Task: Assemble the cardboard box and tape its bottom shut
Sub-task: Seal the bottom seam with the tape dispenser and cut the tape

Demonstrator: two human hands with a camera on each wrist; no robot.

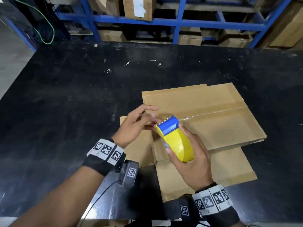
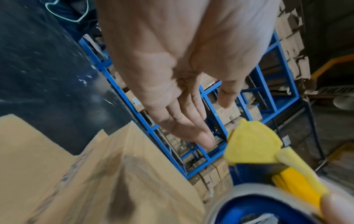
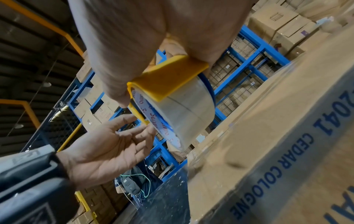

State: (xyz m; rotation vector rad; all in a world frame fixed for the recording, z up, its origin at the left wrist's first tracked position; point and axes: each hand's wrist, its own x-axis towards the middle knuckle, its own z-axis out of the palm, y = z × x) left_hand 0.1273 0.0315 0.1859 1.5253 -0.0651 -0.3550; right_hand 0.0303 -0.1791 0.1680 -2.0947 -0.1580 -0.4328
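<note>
Taping step in hand, judged from the layout. Brown corrugated cardboard box (image 1: 203, 117) standing bottom-up right of centre on the black scuffed desk (image 1: 65, 104), nearer the front edge than the back, with open flaps splayed flat on the desk toward the front edge. Bottom flaps folded shut, meeting at 1 centre seam; a strip of clear tape (image 1: 213, 113) visible along that seam, reaching toward the box's right edge. Blue lettering on a side wall in the right wrist view.

Right hand (image 1: 193, 161) wrapped round the yellow plastic tape dispenser with blue cutter head (image 1: 175, 140), fingers and thumb curled over its shell, holding it above the box's left end with the serrated blade pointing away from the body. Roll of clear tape (image 3: 184, 109) seated inside the shell. Left hand (image 1: 136, 126) spread and relaxed just beside the cutter head, fingertips (image 1: 153, 123) at the blade, holding nothing clearly; whether touching a loose tape end, impossible to tell.

Next move, likely: free or find the tape end at the blade with the left fingertips, then either smooth the laid strip down or start another pass. Calls for a firm hold on the dispenser, and fingertips kept off the teeth.
</note>
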